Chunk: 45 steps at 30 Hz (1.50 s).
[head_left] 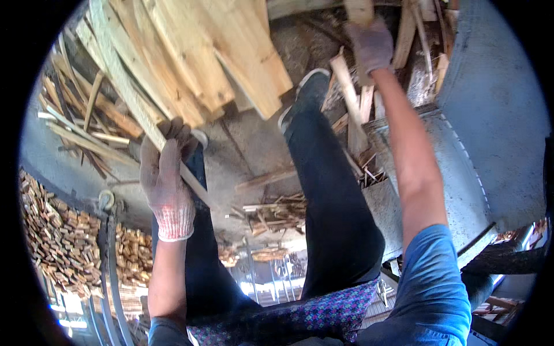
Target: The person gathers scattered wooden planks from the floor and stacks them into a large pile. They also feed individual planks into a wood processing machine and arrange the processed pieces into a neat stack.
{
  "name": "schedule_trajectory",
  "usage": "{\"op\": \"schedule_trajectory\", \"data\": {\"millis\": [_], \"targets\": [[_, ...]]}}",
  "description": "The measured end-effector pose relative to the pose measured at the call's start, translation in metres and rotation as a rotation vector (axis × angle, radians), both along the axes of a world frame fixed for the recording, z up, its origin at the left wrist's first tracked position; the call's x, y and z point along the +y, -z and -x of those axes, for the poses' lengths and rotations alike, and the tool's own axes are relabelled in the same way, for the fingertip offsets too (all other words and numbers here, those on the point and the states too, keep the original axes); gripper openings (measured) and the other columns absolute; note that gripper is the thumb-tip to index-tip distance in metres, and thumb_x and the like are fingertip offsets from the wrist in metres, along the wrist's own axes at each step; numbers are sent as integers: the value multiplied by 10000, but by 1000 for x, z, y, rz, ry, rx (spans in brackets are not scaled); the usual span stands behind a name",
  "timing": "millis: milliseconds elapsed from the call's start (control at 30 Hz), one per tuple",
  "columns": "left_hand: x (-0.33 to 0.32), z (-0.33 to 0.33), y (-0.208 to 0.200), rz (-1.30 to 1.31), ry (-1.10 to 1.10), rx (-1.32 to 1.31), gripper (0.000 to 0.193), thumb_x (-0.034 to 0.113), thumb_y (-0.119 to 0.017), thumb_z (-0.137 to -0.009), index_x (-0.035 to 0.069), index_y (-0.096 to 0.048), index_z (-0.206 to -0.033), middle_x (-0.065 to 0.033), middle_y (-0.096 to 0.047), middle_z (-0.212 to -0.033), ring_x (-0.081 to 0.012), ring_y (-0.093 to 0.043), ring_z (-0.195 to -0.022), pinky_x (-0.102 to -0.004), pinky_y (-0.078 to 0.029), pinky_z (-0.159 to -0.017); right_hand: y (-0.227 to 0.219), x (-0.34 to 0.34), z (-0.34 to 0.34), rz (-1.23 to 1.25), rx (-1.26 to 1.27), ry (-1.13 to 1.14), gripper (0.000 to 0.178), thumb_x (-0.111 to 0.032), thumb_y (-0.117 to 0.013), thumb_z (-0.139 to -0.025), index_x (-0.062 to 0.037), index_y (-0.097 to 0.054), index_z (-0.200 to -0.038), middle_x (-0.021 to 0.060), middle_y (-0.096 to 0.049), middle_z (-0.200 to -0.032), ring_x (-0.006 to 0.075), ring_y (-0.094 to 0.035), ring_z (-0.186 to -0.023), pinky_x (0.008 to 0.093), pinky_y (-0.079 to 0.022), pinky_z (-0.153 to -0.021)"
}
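My left hand (168, 183), in a worn knit work glove, is closed around a long narrow wooden strip (124, 78). The strip slants from the upper left, through my fingers, down to beside my left leg. My right arm reaches far forward to the upper right. There my gloved right hand (372, 47), slightly blurred, is closed on a pale wooden board (359, 10), whose far end leaves the picture. Just right of the strip lie several wide pale boards (196, 52) in an overlapping stack.
Thin offcuts (98, 135) are heaped at the left. Upright wood pieces (348, 86) stand near my right foot, beside a grey metal sheet (496, 115). Splinters (274, 216) litter the concrete floor between my legs. Short cut blocks (57, 236) are piled at the far left.
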State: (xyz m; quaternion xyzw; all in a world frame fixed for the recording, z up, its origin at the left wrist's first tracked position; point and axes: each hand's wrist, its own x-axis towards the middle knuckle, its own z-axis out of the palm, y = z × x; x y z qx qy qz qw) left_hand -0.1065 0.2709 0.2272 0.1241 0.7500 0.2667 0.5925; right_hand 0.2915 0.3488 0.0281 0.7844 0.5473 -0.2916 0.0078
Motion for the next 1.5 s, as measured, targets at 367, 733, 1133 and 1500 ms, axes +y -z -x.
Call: {"op": "schedule_trajectory", "data": {"millis": [367,733,1133,1500], "targets": [[6,18,4,-103,-157,-10,363,106,-497,-1050,-55,-487,-1375,-160,-609,-1259,-220,-629,-1131,-380,-537,-978,-59,69,77,-86,51,-190,754,-466,-709,-829,0,-534,-1396,267,-641,-1272,393,-618,-1204,460,-477,-1055],[20,11,-13,-86,-134,-40,492,173,-488,-1065,-74,-374,-1475,-251,-556,-1398,-330,-576,-1290,-468,-491,-1088,-4,90,-138,124,-650,-90,445,-323,-593,-953,-91,-534,-1329,232,-602,-1285,449,-667,-1086,511,-563,-903],[19,-12,-13,-17,-143,-80,460,145,-496,-1052,-56,-401,-1455,-225,-573,-1357,-303,-601,-1241,-451,-499,-1061,-23,81,-148,264,-696,48,1125,-655,-759,-755,24,-308,-1530,318,-484,-1461,457,-550,-1301,491,-459,-1081],[14,-19,-9,36,-84,-126,404,101,-468,-1029,-60,-459,-1399,-192,-596,-1325,-273,-625,-1200,-419,-505,-1051,-2,61,-181,92,-669,-180,857,-627,-782,-740,-8,-541,-1281,268,-673,-1212,412,-661,-1142,510,-536,-937]]}}
